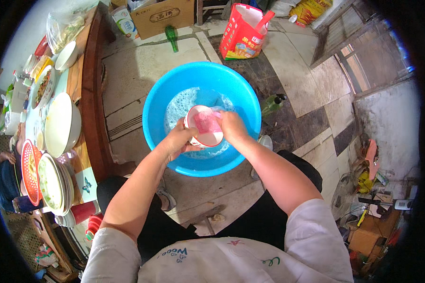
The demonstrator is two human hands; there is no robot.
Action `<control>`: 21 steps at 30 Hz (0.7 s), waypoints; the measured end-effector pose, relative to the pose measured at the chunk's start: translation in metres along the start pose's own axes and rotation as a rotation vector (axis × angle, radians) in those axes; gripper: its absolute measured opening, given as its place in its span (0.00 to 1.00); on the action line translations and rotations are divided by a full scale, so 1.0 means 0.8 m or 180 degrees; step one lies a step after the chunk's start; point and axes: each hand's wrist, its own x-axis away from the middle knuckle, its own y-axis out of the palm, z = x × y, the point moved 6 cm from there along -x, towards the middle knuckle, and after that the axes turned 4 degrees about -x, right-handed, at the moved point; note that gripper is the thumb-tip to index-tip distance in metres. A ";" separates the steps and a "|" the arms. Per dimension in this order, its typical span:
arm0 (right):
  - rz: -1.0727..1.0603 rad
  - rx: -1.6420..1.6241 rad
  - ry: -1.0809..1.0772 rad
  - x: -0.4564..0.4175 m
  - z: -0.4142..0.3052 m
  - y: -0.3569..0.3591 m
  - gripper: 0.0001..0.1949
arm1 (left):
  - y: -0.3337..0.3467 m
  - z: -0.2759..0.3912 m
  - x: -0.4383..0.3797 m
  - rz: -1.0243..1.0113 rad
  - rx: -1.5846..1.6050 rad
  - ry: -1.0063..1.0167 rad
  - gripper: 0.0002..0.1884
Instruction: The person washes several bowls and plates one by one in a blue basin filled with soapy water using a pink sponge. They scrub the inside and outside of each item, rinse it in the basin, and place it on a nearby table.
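A large blue plastic basin (pixel 156 85) with foamy water (pixel 179 102) stands on the floor between my knees. Over it my left hand (pixel 181 138) grips a white bowl with a red rim (pixel 212 139), thumb at the rim and fingers underneath. The bowl is tilted, its inside showing. At the bowl's right side my right hand (pixel 232 125) holds a pink cloth or scrubbing pad (pixel 206 122), which lies against the inner wall. The fingertips of my right hand are partly hidden.
On the left, a wooden table (pixel 92 70) bears a large white bowl (pixel 62 123), stacked plates (pixel 51 182) and an orange-red colander (pixel 30 169). Beyond the basin are a green bottle (pixel 171 38), a red bag (pixel 242 40) and a cardboard box (pixel 163 19). Another green bottle (pixel 272 104) is right of it.
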 end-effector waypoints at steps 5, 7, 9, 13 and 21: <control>0.0356 -0.1092 -0.0499 -0.005 -0.058 -0.046 0.14 | -0.012 -0.002 0.007 0.0098 0.0004 -0.0203 0.41; -0.0273 -0.1503 -0.0191 0.008 -0.076 -0.040 0.13 | -0.013 -0.001 0.001 0.0163 0.0156 -0.0094 0.40; -0.0481 -0.2006 -0.0393 0.020 -0.061 0.000 0.13 | -0.013 0.002 -0.002 0.0342 0.0174 -0.0037 0.39; -0.2103 0.0264 -0.0514 0.046 -0.081 0.031 0.21 | -0.025 -0.010 -0.001 0.0667 0.0095 0.0043 0.38; -0.1683 -0.1931 -0.0246 0.056 -0.087 0.044 0.35 | 0.001 -0.022 -0.012 0.0724 -0.0341 0.0163 0.41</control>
